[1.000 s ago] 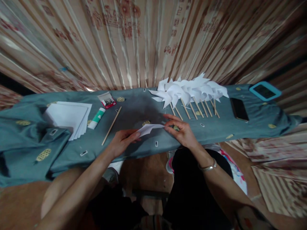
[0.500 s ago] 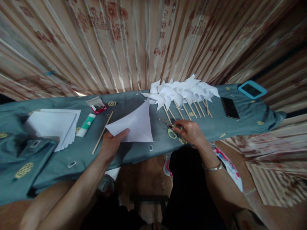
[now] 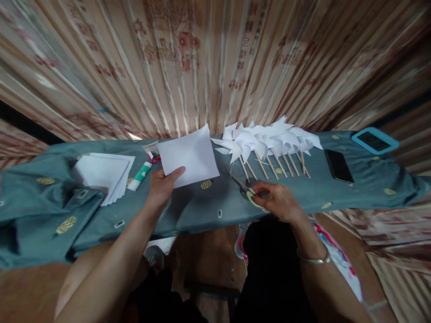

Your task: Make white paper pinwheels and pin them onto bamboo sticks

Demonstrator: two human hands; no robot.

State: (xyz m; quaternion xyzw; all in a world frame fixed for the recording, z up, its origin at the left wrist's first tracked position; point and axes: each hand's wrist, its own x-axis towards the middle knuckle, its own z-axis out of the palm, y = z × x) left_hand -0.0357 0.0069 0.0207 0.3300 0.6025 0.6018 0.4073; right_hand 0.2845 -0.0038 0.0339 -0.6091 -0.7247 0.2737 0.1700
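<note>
My left hand (image 3: pixel 164 181) grips a white sheet of paper (image 3: pixel 190 154) at its lower left corner, thumb on top, and holds it above the cloth. My right hand (image 3: pixel 278 197) has its fingers closed on the pale green handle of a pair of scissors (image 3: pixel 249 193), whose blades point up and left. Just beyond the scissors lies a row of white paper pinwheels (image 3: pixel 266 139) on thin wooden sticks. A small red and white box (image 3: pixel 153 152) shows partly behind the paper's left edge.
A stack of white paper (image 3: pixel 101 175) and a green and white glue stick (image 3: pixel 139 176) lie on the left of the grey-green cloth (image 3: pixel 198 211). On the right are a black phone (image 3: pixel 338 166) and a blue-framed device (image 3: pixel 375 140). A patterned curtain (image 3: pixel 202 67) hangs behind.
The paper in my left hand has turned flatter toward me and now covers the loose wooden stick. My right fingers have taken the scissors' handle. The whole view has shifted slightly.
</note>
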